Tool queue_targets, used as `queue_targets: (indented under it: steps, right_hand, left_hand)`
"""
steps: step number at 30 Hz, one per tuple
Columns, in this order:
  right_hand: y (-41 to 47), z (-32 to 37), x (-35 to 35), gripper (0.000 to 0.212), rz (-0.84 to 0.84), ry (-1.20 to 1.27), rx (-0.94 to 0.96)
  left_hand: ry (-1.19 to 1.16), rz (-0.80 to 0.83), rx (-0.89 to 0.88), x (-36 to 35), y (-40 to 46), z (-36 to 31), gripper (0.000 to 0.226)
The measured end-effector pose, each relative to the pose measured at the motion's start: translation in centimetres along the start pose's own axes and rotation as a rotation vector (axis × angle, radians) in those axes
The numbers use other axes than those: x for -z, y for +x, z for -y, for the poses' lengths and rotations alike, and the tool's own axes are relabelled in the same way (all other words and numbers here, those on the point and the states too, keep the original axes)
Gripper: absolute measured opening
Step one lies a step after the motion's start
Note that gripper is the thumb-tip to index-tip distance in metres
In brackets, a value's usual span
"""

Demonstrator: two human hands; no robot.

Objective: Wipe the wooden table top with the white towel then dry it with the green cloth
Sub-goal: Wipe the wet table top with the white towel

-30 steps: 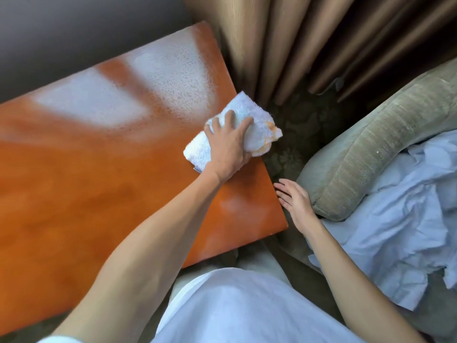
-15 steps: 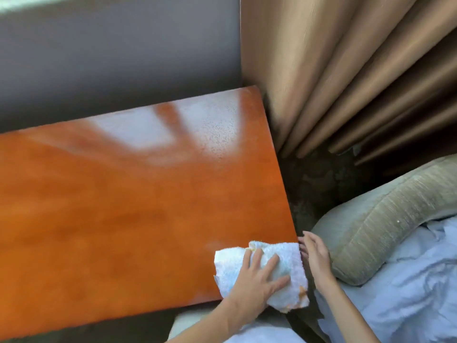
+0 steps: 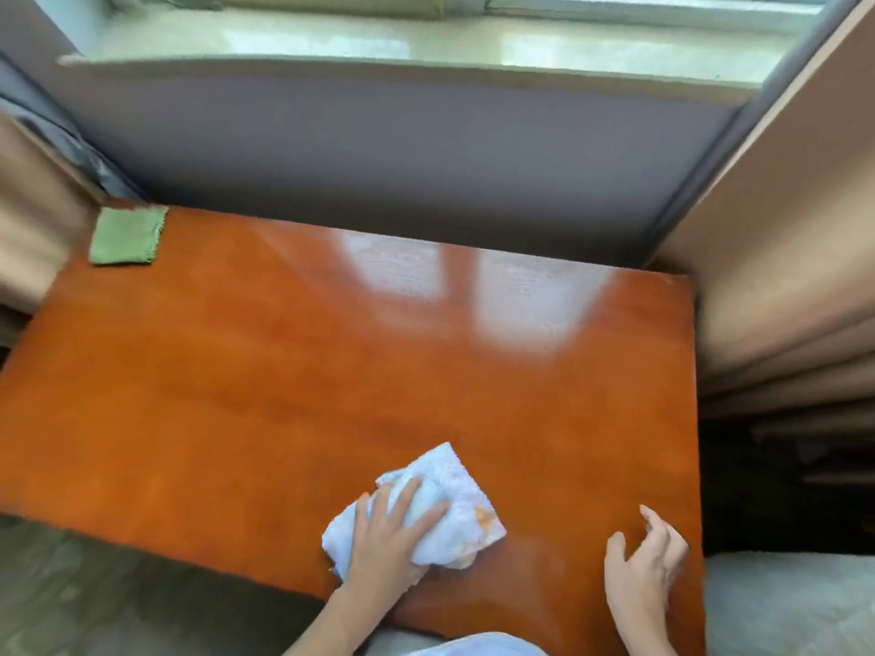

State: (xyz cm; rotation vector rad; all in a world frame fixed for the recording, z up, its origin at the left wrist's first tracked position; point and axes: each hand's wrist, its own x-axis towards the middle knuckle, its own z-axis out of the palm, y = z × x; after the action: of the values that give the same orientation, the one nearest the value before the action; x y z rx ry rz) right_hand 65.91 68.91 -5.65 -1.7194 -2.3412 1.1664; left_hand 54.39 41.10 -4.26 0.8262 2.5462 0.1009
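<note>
Under the window sill [image 3: 379,45] and the gray wall [image 3: 379,149] sits the wooden worktop [image 3: 236,371], shiny orange-brown, w/ bright window light on its far right part. Tan curtains [image 3: 781,253] hang at the right side, and more tan cloth shows at the left edge.

No boxes or bowls on it, just 2 cloths.

White towel [image 3: 454,494] lies bunched near the front edge, a bit right of the middle. Its long way runs on a slant, from front-left to back-right, w/ one corner poking toward the window. It has a small orange stain on its right side.

Left hand [image 3: 388,542] lies flat on top of the towel, fingers spread and mostly straight, pressing it onto the wood. Right hand [image 3: 644,561] is by the front right corner of the worktop, fingers loosely bent, holding nothing; can't tell if it touches the wood.

Green cloth [image 3: 128,235] lies flat at the far left corner, well apart from the towel and both hands.
</note>
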Motion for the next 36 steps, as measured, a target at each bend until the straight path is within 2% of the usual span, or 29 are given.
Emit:
queue_targets:
  steps: [2, 7, 9, 11, 14, 18, 20, 21, 23, 24, 25, 27, 29, 32, 34, 36]
  right_hand:
    - [-0.9, 2.4, -1.9, 0.045, 0.065, 0.0, 0.024]
    - [-3.7, 7.0, -6.5, 0.04, 0.244, 0.057, 0.137]
    - [-4.9, 8.9, -8.3, 0.037, 0.362, 0.087, 0.14]
    - [-6.4, 10.6, -10.3, 0.034, 0.489, 0.086, 0.115]
    - [-8.5, 12.6, -12.8, 0.03, 0.626, 0.06, 0.099]
    - [-11.3, 13.9, -15.6, 0.027, 0.805, 0.024, 0.121]
    - [-12.4, 14.0, -16.3, 0.024, 0.833, 0.084, 0.127]
    - [-12.7, 14.1, -16.4, 0.023, 0.829, 0.125, 0.119]
    - [-12.9, 14.1, -16.4, 0.029, 0.795, 0.186, 0.083]
    - [-12.9, 14.1, -16.5, 0.04, 0.79, 0.205, 0.06]
    - [-13.0, 14.1, -16.5, 0.056, 0.801, 0.215, 0.042]
    - [-13.1, 14.2, -16.8, 0.085, 0.83, 0.173, 0.064]
    - [-13.3, 14.4, -17.4, 0.102, 0.827, 0.049, 0.156]
    - [-13.7, 14.7, -17.9, 0.108, 0.806, -0.025, 0.234]
    - [-13.3, 15.1, -17.6, 0.106, 0.842, 0.009, 0.204]
    - [-13.5, 16.2, -16.8, 0.1, 0.939, 0.055, 0.183]
  left_hand:
    - [0.005, 0.012, 0.157, 1.8, 0.6, 4.8, 0.094]
    - [-0.071, -0.067, 0.552, 4.8, 2.1, 16.1, 0.083]
    - [-0.171, -0.104, 0.698, 5.4, 2.8, 18.4, 0.078]
    - [-0.278, -0.14, 0.805, 5.9, 3.4, 18.3, 0.076]
    - [-0.348, -0.123, 0.853, 5.5, 2.9, 14.9, 0.076]
    - [-0.417, 0.011, 0.788, 3.1, -0.6, 8.8, 0.084]
    - [-0.582, 0.034, 0.733, 2.3, -2.5, 6.7, 0.084]
    - [-0.734, -0.012, 0.735, 2.1, -3.3, 6.5, 0.081]
    - [-1.033, -0.268, 0.865, 1.9, -4.2, 7.3, 0.067]
    - [-1.094, -0.369, 0.97, 1.9, -4.3, 8.0, 0.062]
    - [-1.112, -0.378, 1.065, 2.1, -4.2, 8.6, 0.062]
    - [-1.18, -0.265, 1.149, 2.0, -3.8, 9.2, 0.061]
    - [-1.273, -0.17, 1.184, 2.2, -3.3, 9.2, 0.059]
    - [-1.531, -0.069, 1.209, 4.1, -3.6, 9.8, 0.066]
    - [-1.687, 0.056, 1.124, 5.3, -4.4, 9.9, 0.075]
    - [-1.741, 0.11, 1.041, 6.1, -5.4, 10.3, 0.079]
